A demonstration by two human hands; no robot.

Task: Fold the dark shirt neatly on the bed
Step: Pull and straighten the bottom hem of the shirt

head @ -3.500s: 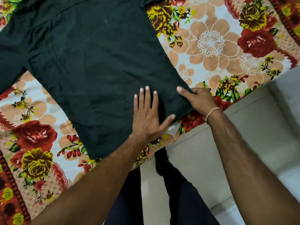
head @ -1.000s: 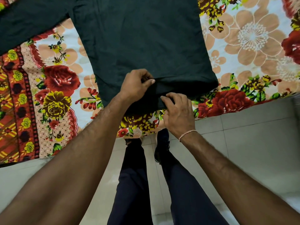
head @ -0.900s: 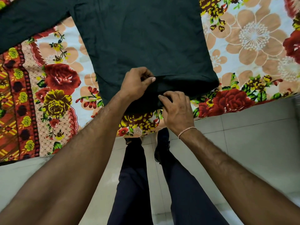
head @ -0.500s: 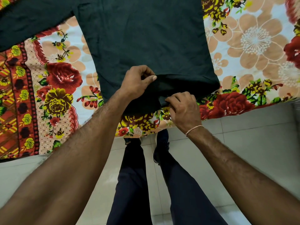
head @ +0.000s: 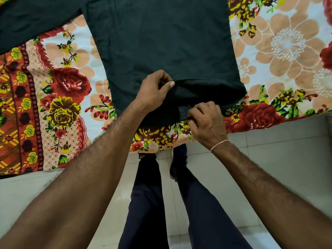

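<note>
The dark shirt (head: 165,42) lies spread flat on the bed, its body running away from me and one sleeve (head: 34,20) stretching to the upper left. My left hand (head: 154,88) pinches the upper layer of fabric at the shirt's near hem and lifts it slightly. My right hand (head: 206,119) grips the lower layer of the hem at the bed's edge, so the hem gapes open between the two hands. The top of the shirt is cut off by the frame.
A floral bedsheet (head: 287,51) in red, yellow and peach covers the bed, whose near edge (head: 269,123) runs across the middle. Below it is a pale tiled floor (head: 278,159), with my dark-trousered legs (head: 149,203) standing against the bed.
My hands went from lying on the hem to pinching it. In the last second my right hand slid slightly right along the lower hem while my left kept the upper layer raised.
</note>
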